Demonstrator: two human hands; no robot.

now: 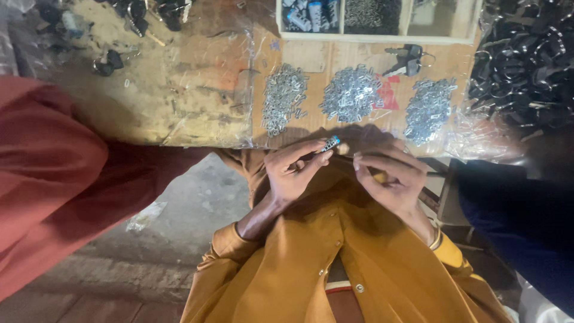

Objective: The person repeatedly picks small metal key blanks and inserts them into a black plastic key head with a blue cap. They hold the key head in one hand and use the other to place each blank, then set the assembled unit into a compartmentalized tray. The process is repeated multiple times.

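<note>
Worn wooden worktop carries three piles of small metal pieces. Just below them, left hand pinches a small blue-tipped part; right hand curls loosely beside it, contents hidden.

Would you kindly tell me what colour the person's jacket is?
The jacket is mustard yellow, seen best in the head view.

The right hand's fingers hide what they pinch; the wooden tray is cut off at the top edge.
</note>
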